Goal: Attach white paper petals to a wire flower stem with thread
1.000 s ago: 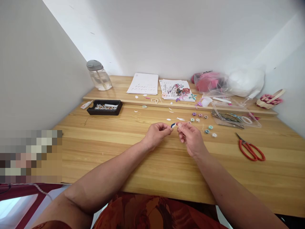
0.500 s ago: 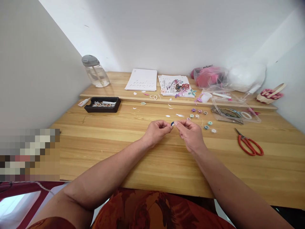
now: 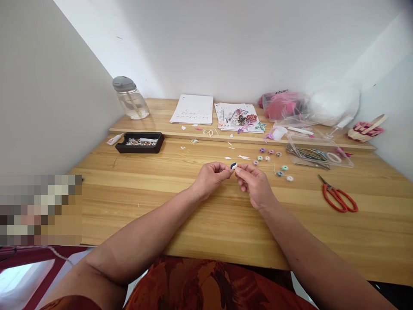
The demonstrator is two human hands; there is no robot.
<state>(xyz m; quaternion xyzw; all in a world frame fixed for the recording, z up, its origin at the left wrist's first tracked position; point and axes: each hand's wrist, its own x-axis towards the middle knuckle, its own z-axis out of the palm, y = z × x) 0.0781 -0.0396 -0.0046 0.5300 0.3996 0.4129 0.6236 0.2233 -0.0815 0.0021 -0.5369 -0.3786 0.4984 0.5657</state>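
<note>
My left hand (image 3: 211,177) and my right hand (image 3: 254,183) meet over the middle of the wooden table (image 3: 161,202). Both are closed in a pinch on a small blue and white paper coil (image 3: 233,165) held between their fingertips. Just beyond the hands lie several small rolled paper coils (image 3: 267,158) in purple, teal and white, and a few white paper petals (image 3: 243,157).
Red scissors (image 3: 338,198) lie at the right. A clear box of paper strips (image 3: 318,155), a black tray (image 3: 139,142), a glue tube (image 3: 115,139), a water bottle (image 3: 130,98), paper sheets (image 3: 193,110), a quilled flower sheet (image 3: 238,118), plastic bags (image 3: 284,105) and a small basket (image 3: 366,131) sit farther back.
The hands stay together at the same spot. The coil has turned between the fingertips, showing more white now than half a second ago.
</note>
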